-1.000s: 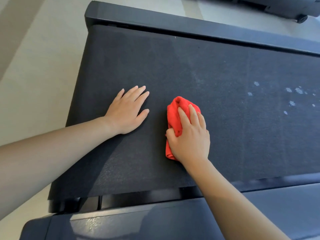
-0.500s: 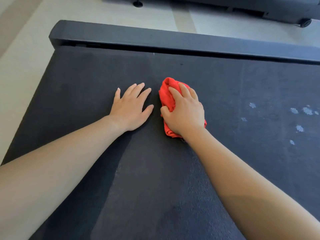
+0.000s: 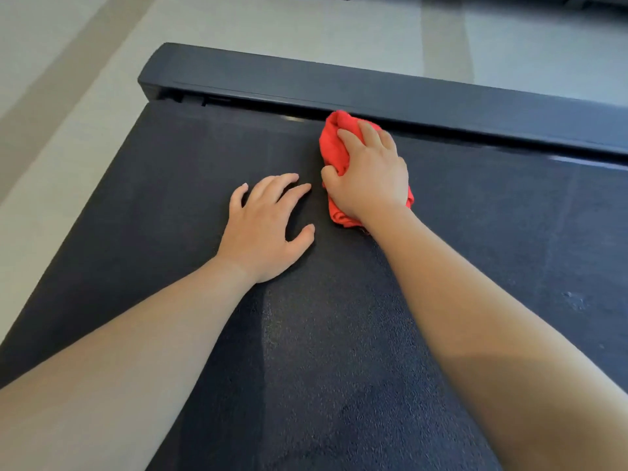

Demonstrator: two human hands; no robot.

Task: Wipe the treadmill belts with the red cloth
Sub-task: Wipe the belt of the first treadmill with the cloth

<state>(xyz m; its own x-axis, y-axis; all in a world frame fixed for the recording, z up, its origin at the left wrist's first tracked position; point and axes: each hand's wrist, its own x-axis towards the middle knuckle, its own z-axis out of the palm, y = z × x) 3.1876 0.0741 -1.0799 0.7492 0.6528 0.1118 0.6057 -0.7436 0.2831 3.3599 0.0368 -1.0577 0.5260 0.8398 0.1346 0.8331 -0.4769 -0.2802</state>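
Near the upper middle of the frame, the right hand [image 3: 368,175] presses a bunched red cloth [image 3: 334,147] onto the dark treadmill belt [image 3: 339,351], just below the black end cover [image 3: 373,86]. The left hand [image 3: 263,229] rests flat with spread fingers beside it.

Beyond the machine you are working on, you see a pale floor [image 3: 306,25] with a broad, slightly darker stripe [image 3: 441,39] running away from you and another darker band [image 3: 51,93] crossing diagonally at the left. At the top right edge sits the dark base of another machine [image 3: 543,0], mostly cut off.
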